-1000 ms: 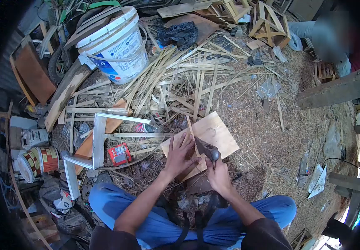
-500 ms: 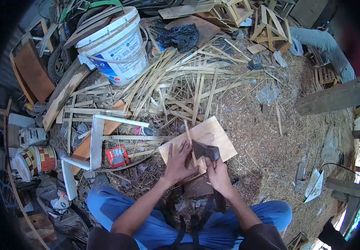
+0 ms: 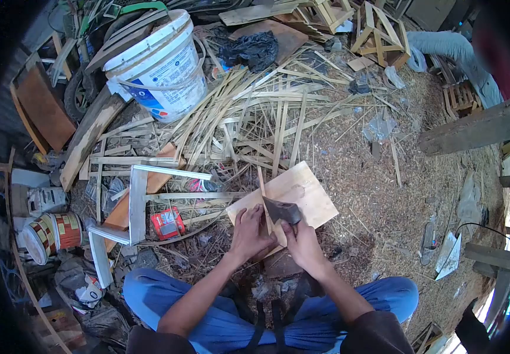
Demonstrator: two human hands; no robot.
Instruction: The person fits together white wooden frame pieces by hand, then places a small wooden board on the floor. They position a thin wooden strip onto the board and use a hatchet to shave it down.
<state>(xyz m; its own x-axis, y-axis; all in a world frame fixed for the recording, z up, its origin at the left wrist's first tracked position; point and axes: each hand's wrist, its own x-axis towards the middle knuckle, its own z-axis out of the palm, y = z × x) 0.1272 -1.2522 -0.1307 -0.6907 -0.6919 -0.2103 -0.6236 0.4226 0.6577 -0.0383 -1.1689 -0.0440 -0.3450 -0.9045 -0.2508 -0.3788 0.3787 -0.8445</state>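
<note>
Well beyond right hand (image 3: 303, 245) and hatchet (image 3: 283, 210), white bucket (image 3: 160, 71), contents hidden

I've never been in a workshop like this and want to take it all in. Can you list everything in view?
bucket: one, white with blue print, top left
wood strips: a heap, pale, centre
board: one, pale, before the hands
thin strip: one, pale, over the board
chopping blade: one, dark, against the thin strip
pack: one, red, left of the board
tin: one, red and cream, far left
frame pieces: white, left of the board
bag: one, black, top centre
wooden stands: several, pale, top right
another person: one, grey limb, top right
legs: two, blue trousers, bottom
left hand: holds the thin strip
right hand: grips the chopping blade
</note>
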